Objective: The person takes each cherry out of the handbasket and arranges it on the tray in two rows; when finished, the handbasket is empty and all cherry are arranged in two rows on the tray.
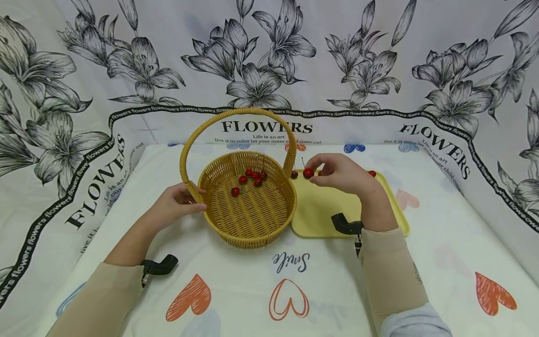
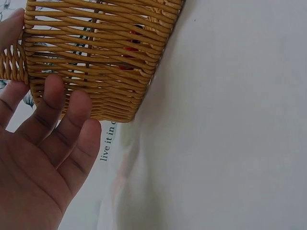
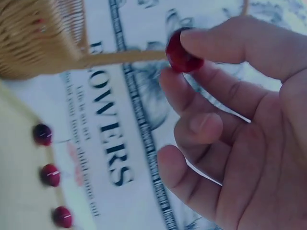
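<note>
Basket (image 1: 248, 213) rough wicker; cherries (image 1: 309, 173) glossy; tray (image 1: 316, 213) smooth plastic.

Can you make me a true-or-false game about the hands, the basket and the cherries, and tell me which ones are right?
1. The right hand pinches a round, shiny red cherry. True.
2. The left hand holds a round, golden-brown woven basket near the foot of its handle. True.
3. The basket has nothing in it. False: several small red cherries lie inside.
4. A flat, yellow rectangular tray with rounded corners lies to the right of the basket in the head view. True.
5. The handle is folded down inside the basket. False: it arches up high above it.
</note>
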Action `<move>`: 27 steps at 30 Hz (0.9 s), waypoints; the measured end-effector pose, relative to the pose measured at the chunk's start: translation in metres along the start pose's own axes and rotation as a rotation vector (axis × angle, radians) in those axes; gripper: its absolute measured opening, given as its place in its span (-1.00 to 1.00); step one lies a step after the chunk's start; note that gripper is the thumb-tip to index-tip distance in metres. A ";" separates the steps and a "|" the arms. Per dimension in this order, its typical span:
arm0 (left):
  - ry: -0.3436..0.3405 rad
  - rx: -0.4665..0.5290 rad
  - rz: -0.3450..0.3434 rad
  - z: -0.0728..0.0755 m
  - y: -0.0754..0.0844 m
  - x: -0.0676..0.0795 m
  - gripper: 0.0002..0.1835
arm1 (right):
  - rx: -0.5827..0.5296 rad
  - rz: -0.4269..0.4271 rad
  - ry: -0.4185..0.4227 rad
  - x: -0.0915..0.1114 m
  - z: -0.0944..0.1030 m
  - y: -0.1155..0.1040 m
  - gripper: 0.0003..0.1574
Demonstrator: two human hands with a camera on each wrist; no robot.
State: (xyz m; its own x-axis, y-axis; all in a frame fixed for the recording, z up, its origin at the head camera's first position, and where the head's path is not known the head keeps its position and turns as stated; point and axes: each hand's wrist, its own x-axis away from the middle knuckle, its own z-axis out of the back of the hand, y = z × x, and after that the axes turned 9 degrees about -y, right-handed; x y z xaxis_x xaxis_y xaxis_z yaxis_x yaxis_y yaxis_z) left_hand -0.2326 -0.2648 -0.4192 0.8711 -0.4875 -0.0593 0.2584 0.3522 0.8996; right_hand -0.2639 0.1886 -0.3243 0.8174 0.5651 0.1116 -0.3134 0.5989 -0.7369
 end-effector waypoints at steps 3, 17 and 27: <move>0.002 0.004 -0.013 0.000 0.000 0.000 -0.61 | 0.007 -0.032 0.025 -0.011 -0.003 0.014 -0.75; -0.007 0.011 -0.036 -0.001 -0.001 -0.001 -0.63 | 0.263 -0.081 0.055 -0.061 -0.047 0.052 -0.65; -0.006 0.015 0.006 -0.001 0.000 -0.002 -0.61 | 0.320 -0.146 0.052 -0.070 -0.060 0.068 -0.72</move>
State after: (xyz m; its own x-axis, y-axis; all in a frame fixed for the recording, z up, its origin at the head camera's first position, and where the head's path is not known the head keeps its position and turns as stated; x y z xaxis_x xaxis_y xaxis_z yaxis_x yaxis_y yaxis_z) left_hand -0.2336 -0.2633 -0.4195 0.8700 -0.4904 -0.0514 0.2467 0.3427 0.9065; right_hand -0.3142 0.1560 -0.4223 0.8857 0.4356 0.1608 -0.3200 0.8236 -0.4683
